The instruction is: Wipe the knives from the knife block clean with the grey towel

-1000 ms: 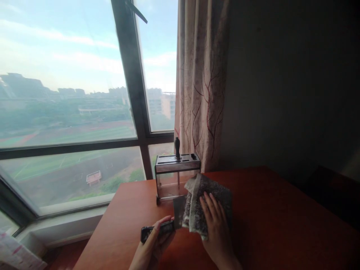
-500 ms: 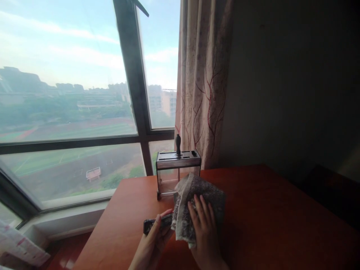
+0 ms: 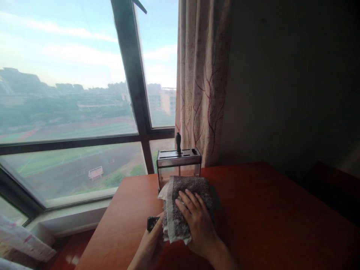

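My left hand (image 3: 153, 234) is closed around the black handle (image 3: 152, 223) of what looks like a broad-bladed knife, held above the table. A grey towel with a pale border (image 3: 176, 213) is draped over the blade, so most of it is hidden; only a dim grey edge shows at the towel's right. On top of the towel lies my right hand (image 3: 198, 221), its fingers bent over the cloth and its thumb out of sight. Just behind the towel stands a clear-sided knife block (image 3: 178, 160) with a metal top. One black knife handle (image 3: 178, 143) sticks up from it.
The reddish-brown wooden table (image 3: 267, 217) stretches to both sides of my hands. A dark-framed window (image 3: 70, 141) is at the left, with a patterned curtain (image 3: 205, 82) beside it. Dark wall fills the right side.
My right hand and the towel have moved left along the blade, toward my left hand. The towel now covers more of the handle's near end and the front of the knife block.
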Tool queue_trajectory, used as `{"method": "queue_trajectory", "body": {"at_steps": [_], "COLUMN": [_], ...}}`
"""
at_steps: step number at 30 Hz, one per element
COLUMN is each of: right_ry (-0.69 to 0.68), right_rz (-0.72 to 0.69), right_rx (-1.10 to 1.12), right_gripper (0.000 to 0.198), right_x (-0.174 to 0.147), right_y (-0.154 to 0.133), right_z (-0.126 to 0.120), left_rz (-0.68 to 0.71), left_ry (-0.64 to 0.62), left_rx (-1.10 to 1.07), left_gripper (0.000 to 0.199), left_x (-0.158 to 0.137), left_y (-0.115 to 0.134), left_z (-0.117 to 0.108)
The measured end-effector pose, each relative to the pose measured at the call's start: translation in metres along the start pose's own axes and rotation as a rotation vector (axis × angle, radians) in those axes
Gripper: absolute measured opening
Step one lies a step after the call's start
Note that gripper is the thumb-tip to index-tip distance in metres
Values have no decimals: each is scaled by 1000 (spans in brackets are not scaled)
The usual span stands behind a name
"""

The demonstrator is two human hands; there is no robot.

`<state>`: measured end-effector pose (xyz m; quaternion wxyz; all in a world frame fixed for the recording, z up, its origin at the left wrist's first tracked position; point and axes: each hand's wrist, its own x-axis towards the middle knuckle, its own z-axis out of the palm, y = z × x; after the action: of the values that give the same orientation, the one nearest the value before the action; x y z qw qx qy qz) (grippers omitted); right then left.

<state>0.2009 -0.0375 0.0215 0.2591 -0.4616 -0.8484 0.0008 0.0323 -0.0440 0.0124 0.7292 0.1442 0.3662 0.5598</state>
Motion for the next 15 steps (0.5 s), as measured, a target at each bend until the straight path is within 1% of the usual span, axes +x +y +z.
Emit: {"method": "queue_trajectory", "body": {"at_steps": [2,6,11,15], "right_ry": [17,80,200,217], "right_rz": [32,91,186,233], "right_rx": [-29,-72,-105,-97], "right_gripper": [89,86,83,84], "right_x": [1,-4,-20,-30], "right_y": [5,23,49,53], "right_z": [-3,-5,1,8], "left_rz": [29,9,38,-6], "left_ry": [-37,-99,-77,-95], "left_rx": [39,38,-30,-40], "left_gripper": [44,37,33,29], "left_x": [2,6,9,11], "left_y": [0,-1,-2,-2], "left_z": [-1,-7,-11,-13]}}
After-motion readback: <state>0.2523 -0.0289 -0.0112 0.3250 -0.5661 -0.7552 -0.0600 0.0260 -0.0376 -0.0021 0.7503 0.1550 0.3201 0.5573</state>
